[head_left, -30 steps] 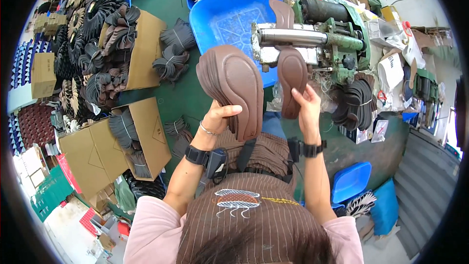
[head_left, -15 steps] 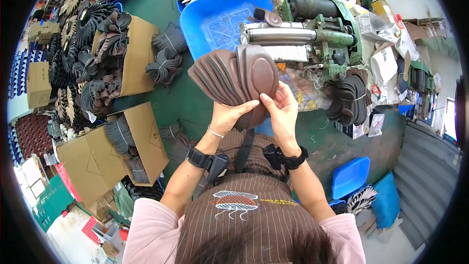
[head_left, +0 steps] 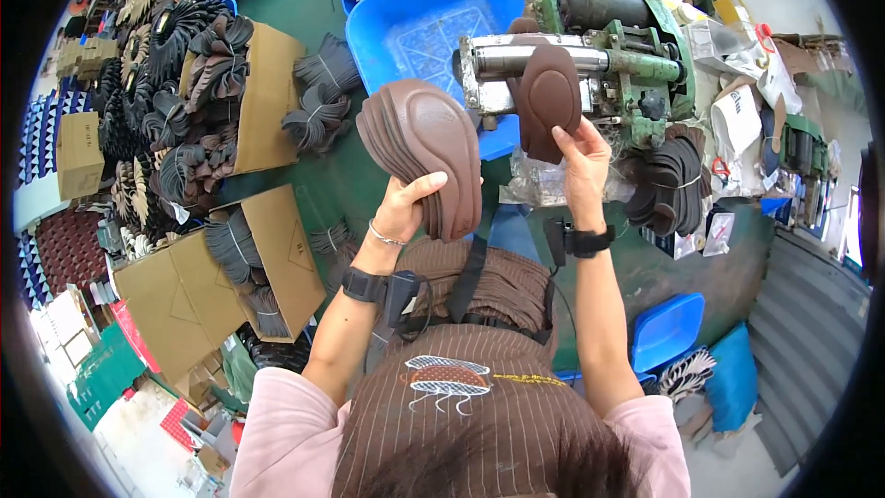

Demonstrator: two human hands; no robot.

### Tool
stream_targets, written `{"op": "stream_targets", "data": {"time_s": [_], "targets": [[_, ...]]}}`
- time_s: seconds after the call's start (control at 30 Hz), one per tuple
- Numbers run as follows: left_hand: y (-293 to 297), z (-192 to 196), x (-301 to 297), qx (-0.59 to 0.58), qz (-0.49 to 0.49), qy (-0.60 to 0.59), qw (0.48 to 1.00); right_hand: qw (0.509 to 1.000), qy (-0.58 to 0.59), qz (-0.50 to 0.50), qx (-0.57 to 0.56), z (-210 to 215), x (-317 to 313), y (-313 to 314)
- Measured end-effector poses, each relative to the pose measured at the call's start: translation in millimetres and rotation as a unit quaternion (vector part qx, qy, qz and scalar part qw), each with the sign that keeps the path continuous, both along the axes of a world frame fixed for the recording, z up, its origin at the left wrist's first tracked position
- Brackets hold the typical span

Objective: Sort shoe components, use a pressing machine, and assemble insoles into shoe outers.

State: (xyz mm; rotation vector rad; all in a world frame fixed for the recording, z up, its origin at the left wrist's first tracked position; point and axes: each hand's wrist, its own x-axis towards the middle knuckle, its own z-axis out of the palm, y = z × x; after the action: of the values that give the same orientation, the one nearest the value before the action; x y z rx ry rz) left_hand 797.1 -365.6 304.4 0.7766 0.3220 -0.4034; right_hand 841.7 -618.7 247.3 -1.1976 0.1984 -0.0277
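Note:
A fanned stack of brown insoles (head_left: 419,134) is gripped in my left hand (head_left: 404,210), thumb across the top one and fingers underneath. To its right, my right hand (head_left: 586,171) pinches the lower end of a single brown insole (head_left: 550,101), which stands apart from the stack. That insole is in front of the metal rollers (head_left: 502,60) of a green machine (head_left: 636,83) and hides part of them. Whether it touches the rollers I cannot tell. Behind the rollers, another brown piece (head_left: 524,26) shows in part.
Left of the machine sits a blue plastic bin (head_left: 359,41). A tied bundle of dark insoles (head_left: 666,189) lies at the machine's right. Cardboard boxes (head_left: 267,97) with more bundles stand at the left. A smaller blue basin (head_left: 666,330) is at the lower right.
My hands have moved apart. My right hand has drawn one insole off the stack and carried it right, up to the rollers. The stack stays in my left hand, now more closely aligned.

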Motion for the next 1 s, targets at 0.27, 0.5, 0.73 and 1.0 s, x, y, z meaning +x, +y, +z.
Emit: {"op": "stream_targets", "data": {"time_s": [0.27,0.5,0.73,1.0], "targets": [[6.9,-19.7,-11.3,0.097,-0.003,-0.019,0.995,0.985,0.157,-0.024,-0.059,3.0,-13.0,4.5],[-15.1,-13.1,-3.8,0.166,-0.034,-0.027,0.985,0.974,0.201,0.103,-0.02,57.5,-36.9,57.3],[-9.2,-22.0,-3.7,0.078,-0.071,0.015,0.994,0.978,0.181,-0.064,-0.084,14.6,5.1,16.9],[-20.7,-17.2,-2.3,0.134,-0.085,-0.046,0.986,0.988,0.151,-0.037,0.0,31.2,-39.0,37.9]]}}
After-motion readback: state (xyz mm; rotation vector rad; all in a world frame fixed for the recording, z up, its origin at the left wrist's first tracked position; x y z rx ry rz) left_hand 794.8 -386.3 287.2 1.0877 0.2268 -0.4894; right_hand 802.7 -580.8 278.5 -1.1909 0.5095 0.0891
